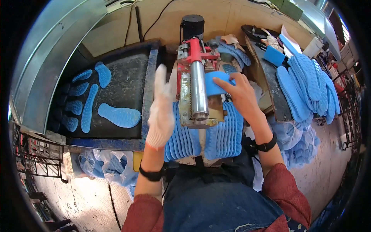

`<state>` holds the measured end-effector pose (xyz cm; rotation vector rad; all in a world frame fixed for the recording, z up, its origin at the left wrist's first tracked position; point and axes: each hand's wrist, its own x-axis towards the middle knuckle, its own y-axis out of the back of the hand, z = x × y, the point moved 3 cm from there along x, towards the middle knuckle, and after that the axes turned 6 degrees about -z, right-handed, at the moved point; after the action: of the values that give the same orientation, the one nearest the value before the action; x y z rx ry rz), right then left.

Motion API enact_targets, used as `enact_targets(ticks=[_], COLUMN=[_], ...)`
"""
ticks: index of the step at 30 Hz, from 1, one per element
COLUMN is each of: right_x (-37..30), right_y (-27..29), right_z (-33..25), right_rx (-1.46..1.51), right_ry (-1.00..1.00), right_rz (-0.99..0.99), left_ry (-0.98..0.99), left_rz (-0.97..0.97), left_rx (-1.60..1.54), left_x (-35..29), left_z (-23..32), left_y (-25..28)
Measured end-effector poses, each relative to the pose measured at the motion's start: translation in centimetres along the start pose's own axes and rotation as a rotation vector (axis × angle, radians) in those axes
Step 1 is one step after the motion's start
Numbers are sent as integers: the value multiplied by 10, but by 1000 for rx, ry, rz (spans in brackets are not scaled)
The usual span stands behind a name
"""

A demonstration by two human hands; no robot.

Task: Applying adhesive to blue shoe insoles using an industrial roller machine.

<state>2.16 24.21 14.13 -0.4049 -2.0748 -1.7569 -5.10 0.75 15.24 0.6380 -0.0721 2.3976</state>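
One blue insole is sitting in the grip of my bare right hand, my thumb and fingers closing on its right end. Just left of that hand, the insole's other end is lying up against a shiny metal roller; I am not managing to tell whether the two are touching. Across the roller, my left hand, wearing a white knitted glove and showing slightly blurred, is standing upright with its fingers stretching out straight, gripping nothing that I am seeing. Beyond the roller, ahead of both hands, a red bracket and a black cylinder are rising. Below and between my hands, two rows of blue insoles are standing packed side by side, a left row and a right row. Left of my gloved hand, more insoles are lying spread out in a dark tray, a broad flat one resting nearest me. Off to the right of my bare hand, a pile of blue insoles is covering part of a dark board, and a plastic bag is bulging beneath it.
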Motion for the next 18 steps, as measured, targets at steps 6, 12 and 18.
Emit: enact_targets(ticks=[6,12,18], right_x=[-53,-115,-111], right_y=[-1,-73,-137], right_z=[-3,-2,-33], right_rx=[722,967,7], right_ry=[-257,-824,-387], right_rz=[93,-53,-402], left_ry=[-35,142,346], left_rz=[-114,-1,122], left_rx=[-11,-22,-301], left_x=[38,4,-54], left_z=[-30,-85,-114], left_y=[-11,3,8])
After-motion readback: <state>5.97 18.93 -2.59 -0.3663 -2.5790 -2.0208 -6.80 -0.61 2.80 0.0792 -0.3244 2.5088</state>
